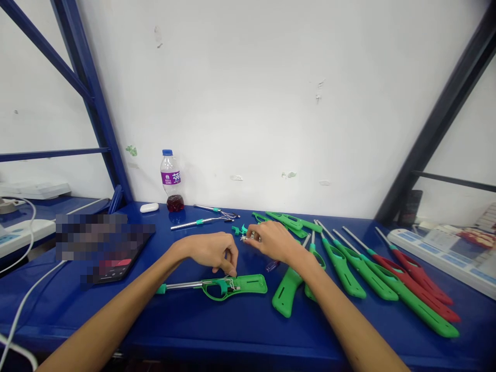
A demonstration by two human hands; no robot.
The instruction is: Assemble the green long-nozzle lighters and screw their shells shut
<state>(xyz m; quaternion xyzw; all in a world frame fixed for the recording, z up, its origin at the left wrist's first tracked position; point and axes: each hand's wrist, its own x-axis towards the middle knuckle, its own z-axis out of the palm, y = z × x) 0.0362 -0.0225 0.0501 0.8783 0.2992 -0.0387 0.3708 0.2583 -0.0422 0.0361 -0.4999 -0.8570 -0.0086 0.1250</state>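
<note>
An opened green gas lighter [251, 283] lies on its side on the blue table, its inner parts and thin wires showing and its metal tube pointing left. Over it, my left hand [215, 251] is closed, thumb and fingertips together at the wires; what they grip is too small to make out. Farther back, my right hand [275, 240] has its fingertips pinched together at small whitish parts beside a few green plastic pieces [236, 230]. Whether a part is between those fingers cannot be seen. A loose green handle shell [285, 299] lies under my right forearm.
Several green lighters [343, 268] and red lighters [424, 279] lie at the right. Metal tubes with wires [188, 224] and green shells [284, 219] lie toward the wall. A drink bottle [171, 181], a white case [149, 207], a phone [124, 258] and power strips [437, 253] are also there.
</note>
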